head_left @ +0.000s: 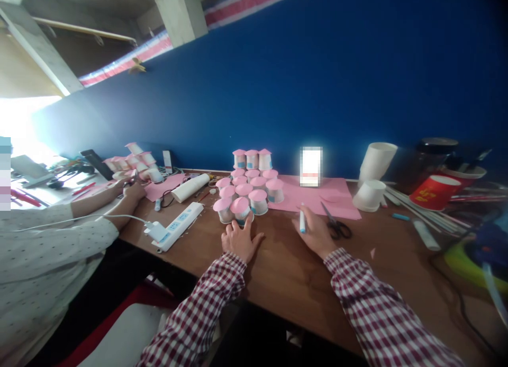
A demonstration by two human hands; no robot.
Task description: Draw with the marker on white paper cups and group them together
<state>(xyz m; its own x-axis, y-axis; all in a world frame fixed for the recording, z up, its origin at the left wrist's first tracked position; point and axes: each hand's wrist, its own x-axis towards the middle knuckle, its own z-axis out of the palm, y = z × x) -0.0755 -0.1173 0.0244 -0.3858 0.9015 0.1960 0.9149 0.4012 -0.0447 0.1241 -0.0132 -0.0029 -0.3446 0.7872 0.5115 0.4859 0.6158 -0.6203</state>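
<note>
My left hand point(238, 241) rests low at the front of a cluster of small white paper cups with pink paper tops. Its fingers are spread, the fingertips at the base of the front cup point(240, 208), and the thumb points away to the right. Whether the fingertips press on that cup I cannot tell. To the right, my right hand point(317, 233) is closed around a white marker point(302, 220) with a blue end, held upright over the table. Black-handled scissors point(338, 226) lie just beyond this hand, partly on a pink paper sheet point(344, 195).
A power strip point(181, 226) with a plugged-in white charger point(155, 231) lies left of the cups. Stacked white paper cups point(375, 163), a red cup point(434, 192) and thin sticks point(416, 211) stand or lie right. At left, another person's hands point(134, 189) work near similar pink-topped cups.
</note>
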